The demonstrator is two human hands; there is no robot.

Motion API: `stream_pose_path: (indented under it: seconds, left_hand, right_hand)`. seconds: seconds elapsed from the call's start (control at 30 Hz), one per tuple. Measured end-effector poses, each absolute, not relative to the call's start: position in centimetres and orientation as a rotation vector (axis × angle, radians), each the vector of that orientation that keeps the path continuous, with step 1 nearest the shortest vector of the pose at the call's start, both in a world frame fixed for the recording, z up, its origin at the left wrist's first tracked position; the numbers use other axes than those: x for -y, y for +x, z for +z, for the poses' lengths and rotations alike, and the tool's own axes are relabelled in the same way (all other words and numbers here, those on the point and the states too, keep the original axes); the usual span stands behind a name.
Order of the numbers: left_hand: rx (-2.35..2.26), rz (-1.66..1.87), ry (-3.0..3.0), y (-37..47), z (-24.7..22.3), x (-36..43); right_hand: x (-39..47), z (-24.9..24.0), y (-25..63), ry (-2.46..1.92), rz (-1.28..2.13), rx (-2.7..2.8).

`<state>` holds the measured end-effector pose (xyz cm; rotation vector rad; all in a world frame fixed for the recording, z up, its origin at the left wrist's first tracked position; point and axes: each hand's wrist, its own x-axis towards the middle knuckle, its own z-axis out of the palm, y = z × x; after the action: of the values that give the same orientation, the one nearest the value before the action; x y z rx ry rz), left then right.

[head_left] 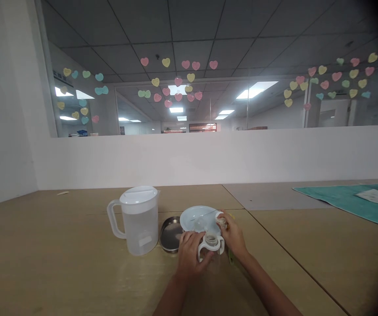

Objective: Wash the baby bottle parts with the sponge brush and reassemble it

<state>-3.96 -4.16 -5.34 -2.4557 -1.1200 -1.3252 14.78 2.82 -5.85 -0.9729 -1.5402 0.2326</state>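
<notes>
A clear bottle [211, 239] with a white two-handled collar stands upright, its mouth uncovered. My left hand [190, 254] is wrapped round its left side and handle. Above and right of the mouth, my right hand [233, 235] pinches a small white cap [221, 218], apart from the bottle. Just behind both hands lies a pale blue plate [189, 215] with a clear item on it, too small to make out. A round metal tin [169, 237] sits left of the plate, beside my left hand.
A translucent white pitcher [141, 226] with a lid stands left of the tin. Something yellow is partly hidden behind my right hand. A teal cloth [347, 202] lies at the far right with a white item on it. A wall with a window [189, 158] borders the table's back.
</notes>
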Motion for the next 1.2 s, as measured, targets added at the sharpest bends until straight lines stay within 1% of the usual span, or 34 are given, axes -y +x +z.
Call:
stream_pose_path:
  seconds: [0.43, 0.6, 0.77, 0.87, 1.07, 1.2]
  left_hand:
    - [1.126, -1.311, -2.441, -3.9, -5.1, 4.3]
    - [1.116, -1.317, -2.411, -4.0, -5.0, 4.3]
    - [1.104, -1.289, -2.395, -4.2, -5.2, 4.3]
    - [1.154, -1.361, -2.149, -4.8, -5.3, 4.1]
    - [1.507, -1.706, -1.148, -8.5, -5.1, 3.2]
    - [1.628, -1.771, -0.900, -11.1, -4.8, 2.8]
  right_hand:
    - [-3.2, -6.0, 15.2, -1.095, -0.091, 1.765]
    - [-3.1, -5.9, 15.2, -1.097, -0.063, 1.742]
    - [-3.1, -6.1, 15.1, -1.122, 0.073, 1.590]
    - [-3.2, -6.0, 15.3, -1.203, 0.155, 1.536]
    - [-3.5, -6.1, 15.5, -1.186, 0.183, 1.575]
    - [-3.5, -6.0, 15.5, -1.156, 0.260, 1.614]
